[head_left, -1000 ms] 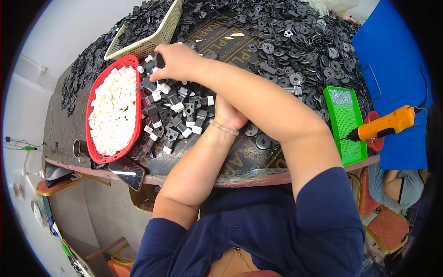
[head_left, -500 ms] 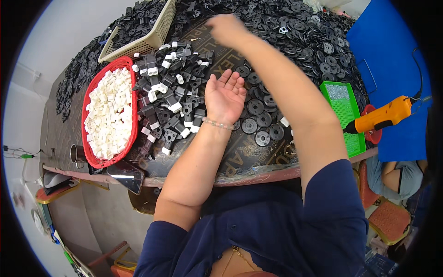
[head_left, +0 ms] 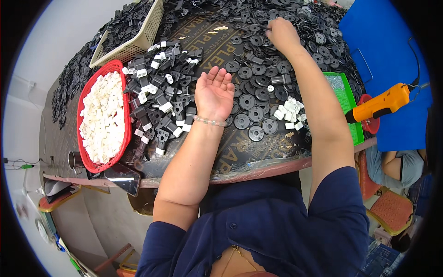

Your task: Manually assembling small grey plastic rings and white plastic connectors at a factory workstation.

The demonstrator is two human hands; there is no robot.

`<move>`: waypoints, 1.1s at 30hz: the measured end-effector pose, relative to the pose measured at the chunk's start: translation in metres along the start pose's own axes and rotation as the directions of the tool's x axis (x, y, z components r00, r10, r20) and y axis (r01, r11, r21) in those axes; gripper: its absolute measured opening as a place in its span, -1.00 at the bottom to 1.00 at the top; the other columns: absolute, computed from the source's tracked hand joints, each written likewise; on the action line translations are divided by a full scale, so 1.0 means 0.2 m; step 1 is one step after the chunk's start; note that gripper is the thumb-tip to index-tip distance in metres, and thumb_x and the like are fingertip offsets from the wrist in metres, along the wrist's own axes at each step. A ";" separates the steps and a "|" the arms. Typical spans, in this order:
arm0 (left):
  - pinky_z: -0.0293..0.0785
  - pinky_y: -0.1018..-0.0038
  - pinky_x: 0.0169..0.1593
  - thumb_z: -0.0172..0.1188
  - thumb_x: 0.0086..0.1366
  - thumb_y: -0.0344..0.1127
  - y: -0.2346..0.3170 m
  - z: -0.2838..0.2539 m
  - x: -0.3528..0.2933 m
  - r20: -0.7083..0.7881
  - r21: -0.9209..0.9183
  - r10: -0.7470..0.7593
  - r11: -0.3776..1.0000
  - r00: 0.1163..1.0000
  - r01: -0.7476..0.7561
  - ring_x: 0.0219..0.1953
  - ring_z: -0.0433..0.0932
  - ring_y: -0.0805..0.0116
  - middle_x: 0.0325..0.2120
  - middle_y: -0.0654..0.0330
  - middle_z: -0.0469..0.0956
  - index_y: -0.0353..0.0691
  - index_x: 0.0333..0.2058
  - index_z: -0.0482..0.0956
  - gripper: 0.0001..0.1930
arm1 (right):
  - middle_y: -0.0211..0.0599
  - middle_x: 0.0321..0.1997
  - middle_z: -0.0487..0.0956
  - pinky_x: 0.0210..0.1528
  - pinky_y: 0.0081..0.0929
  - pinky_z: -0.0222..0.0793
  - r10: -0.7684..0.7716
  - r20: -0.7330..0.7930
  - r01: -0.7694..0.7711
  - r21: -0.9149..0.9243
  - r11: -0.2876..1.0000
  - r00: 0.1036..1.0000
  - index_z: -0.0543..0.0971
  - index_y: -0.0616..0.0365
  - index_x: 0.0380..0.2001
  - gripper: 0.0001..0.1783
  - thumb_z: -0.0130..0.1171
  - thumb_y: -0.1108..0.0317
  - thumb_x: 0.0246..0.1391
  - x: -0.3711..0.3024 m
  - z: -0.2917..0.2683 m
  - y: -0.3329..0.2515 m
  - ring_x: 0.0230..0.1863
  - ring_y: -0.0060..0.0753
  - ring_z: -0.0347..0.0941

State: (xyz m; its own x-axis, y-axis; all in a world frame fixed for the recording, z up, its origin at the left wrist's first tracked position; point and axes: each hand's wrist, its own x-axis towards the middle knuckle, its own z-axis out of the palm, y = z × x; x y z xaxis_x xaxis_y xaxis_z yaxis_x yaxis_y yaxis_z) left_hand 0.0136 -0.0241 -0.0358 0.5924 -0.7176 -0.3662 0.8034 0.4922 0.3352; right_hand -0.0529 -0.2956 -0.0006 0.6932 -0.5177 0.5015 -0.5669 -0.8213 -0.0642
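Black flat discs point(head_left: 255, 114) lie spread across the desk point(head_left: 191, 41), seemingly for easy reach, the right hand point(head_left: 282, 35) curled among them, its grip's hold indiscernible, the left hand point(head_left: 214, 94) palm up, relaxed, empty.

Around me the black discs point(head_left: 255, 114) are smooth plastic with a faint sheen, and the black blocks point(head_left: 161, 99) look like duller plastic with smooth white ends. The white pieces point(head_left: 102, 121) look like plastic too, in a ribbed red plastic basket point(head_left: 127, 121). My surface point(head_left: 240, 152) is dark and smooth, its edge wrapped in shiny clear film. The cup point(head_left: 74, 160) is polished metal, the phone point(head_left: 123, 178) glossy glass, the screwdriver point(head_left: 380, 104) smooth orange plastic. My shirt point(head_left: 258, 235) is matt cloth; my bracelet point(head_left: 209, 121) has glossy beads.
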 end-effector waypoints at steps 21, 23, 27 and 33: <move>0.41 0.30 0.05 0.01 0.41 -0.28 -0.02 0.02 -0.01 0.142 0.402 0.129 0.899 0.981 -0.176 -0.01 0.43 0.26 0.01 0.05 0.41 -0.27 0.19 0.30 -0.58 | -0.18 -0.29 0.62 -0.13 -0.40 0.43 -0.266 0.331 -0.024 0.666 0.746 0.905 0.58 0.28 -0.27 -0.70 0.37 0.43 -0.13 -0.39 -0.17 -0.23 -0.18 -0.31 0.55; 0.39 0.29 0.08 0.02 0.40 -0.29 -0.02 0.01 -0.01 0.150 0.409 0.051 0.906 0.987 -0.109 0.00 0.43 0.26 0.04 0.04 0.41 -0.28 0.20 0.29 -0.57 | -0.16 -0.25 0.61 -0.10 -0.36 0.43 -0.270 0.396 -0.020 0.594 0.805 0.878 0.57 0.27 -0.28 -0.68 0.39 0.44 -0.16 -0.44 -0.20 -0.21 -0.16 -0.22 0.55; 0.39 0.27 0.13 0.01 0.42 -0.27 -0.03 0.02 -0.02 0.154 0.438 0.038 0.893 0.987 -0.102 0.08 0.42 0.17 0.06 -0.02 0.40 -0.33 0.20 0.28 -0.55 | -0.12 -0.27 0.60 -0.05 -0.25 0.41 -0.262 0.410 -0.014 0.560 0.828 0.874 0.55 0.27 -0.32 -0.69 0.39 0.42 -0.17 -0.51 -0.23 -0.22 -0.14 -0.01 0.51; 0.32 0.20 0.23 0.01 0.41 -0.34 -0.05 0.04 -0.06 0.252 0.531 -0.008 0.837 0.968 -0.131 0.16 0.39 0.13 0.16 -0.06 0.35 -0.36 0.26 0.23 -0.52 | -0.38 -0.43 0.54 -0.27 -0.51 0.37 -0.006 0.319 -0.253 0.764 0.593 0.948 0.51 0.27 -0.38 -0.77 0.37 0.47 -0.09 -0.50 -0.29 -0.25 -0.38 -0.53 0.44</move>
State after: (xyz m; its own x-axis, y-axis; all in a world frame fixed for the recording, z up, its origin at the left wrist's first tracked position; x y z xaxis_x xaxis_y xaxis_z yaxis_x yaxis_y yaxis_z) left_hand -0.0022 -0.0256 -0.0278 0.5515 -0.8227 -0.1380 0.5628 0.2449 0.7895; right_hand -0.1199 -0.1878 0.0023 0.8024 -0.5620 0.2009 -0.1716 -0.5396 -0.8242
